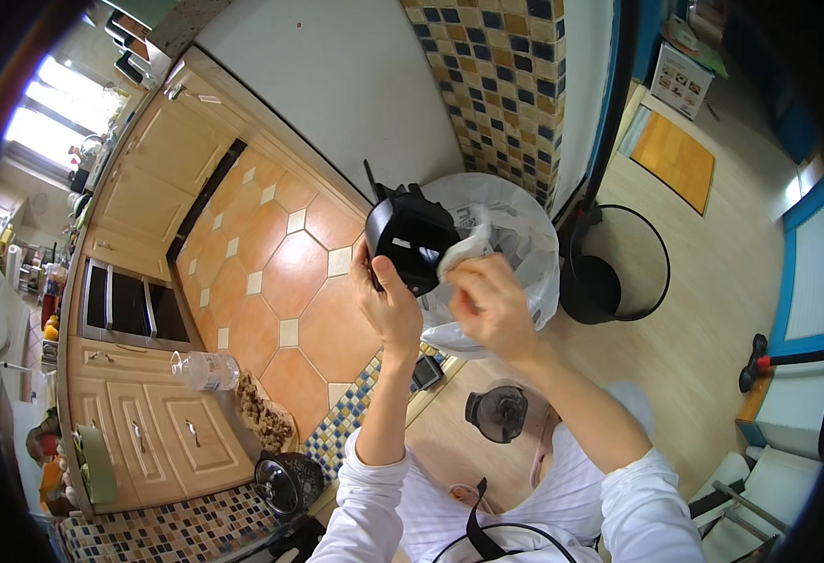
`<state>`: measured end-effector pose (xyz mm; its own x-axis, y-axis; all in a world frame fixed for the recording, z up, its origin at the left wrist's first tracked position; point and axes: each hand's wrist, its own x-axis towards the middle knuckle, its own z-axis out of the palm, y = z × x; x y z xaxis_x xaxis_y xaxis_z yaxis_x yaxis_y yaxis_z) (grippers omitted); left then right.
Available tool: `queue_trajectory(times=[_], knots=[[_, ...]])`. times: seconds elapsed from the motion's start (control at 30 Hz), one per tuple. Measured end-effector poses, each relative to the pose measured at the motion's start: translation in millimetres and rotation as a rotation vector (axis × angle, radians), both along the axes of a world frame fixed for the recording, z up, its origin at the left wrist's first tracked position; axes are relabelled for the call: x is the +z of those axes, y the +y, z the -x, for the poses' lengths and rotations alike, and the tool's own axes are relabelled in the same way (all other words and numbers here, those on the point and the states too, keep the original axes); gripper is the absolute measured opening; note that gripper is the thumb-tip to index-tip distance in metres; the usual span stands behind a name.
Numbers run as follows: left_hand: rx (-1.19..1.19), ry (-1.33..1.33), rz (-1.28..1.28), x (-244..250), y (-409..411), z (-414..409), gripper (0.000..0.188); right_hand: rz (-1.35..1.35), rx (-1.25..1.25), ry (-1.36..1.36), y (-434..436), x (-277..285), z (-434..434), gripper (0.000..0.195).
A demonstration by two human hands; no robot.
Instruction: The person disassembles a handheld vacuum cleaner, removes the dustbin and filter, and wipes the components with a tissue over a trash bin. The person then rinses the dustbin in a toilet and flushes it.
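My left hand (392, 302) grips the lower end of a glossy black plastic housing (405, 239), thumb along its near side. In my right hand (489, 299) a crumpled whitish wipe or tissue (465, 255) is pinched, touching the right edge of the housing. Both are held above a bin lined with a translucent plastic bag (532, 246). Below the hands, a dark translucent round container (500, 414) lies on the wooden floor, and a small dark grey square part (427, 371) rests on the mosaic strip.
A black cylindrical stand with a hoop (591, 288) stands right of the bin. A tiled wall end (503, 84) rises behind it. At left are a large clear plastic bottle (208, 371), a tray of brown pieces (265, 415), a dark lidded pot (289, 482) and kitchen cabinets (151, 148).
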<state>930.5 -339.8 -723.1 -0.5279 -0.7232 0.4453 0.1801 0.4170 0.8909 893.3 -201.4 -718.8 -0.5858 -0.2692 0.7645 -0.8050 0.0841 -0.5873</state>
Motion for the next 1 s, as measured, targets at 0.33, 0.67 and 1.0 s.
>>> queue_trajectory(times=[0.33,0.67,1.0], knots=[[-0.442,0.133,-0.672,-44,-29,-40,0.086,0.167,-0.219,-0.394,12,12,42,0.013],[-0.582,0.131,-0.897,-62,-48,-29,0.096,0.285,-0.003,-0.653,30,21,42,0.018],[-0.714,0.061,-0.867,-51,-53,-21,0.079,0.051,0.368,-0.480,-26,19,31,0.011]])
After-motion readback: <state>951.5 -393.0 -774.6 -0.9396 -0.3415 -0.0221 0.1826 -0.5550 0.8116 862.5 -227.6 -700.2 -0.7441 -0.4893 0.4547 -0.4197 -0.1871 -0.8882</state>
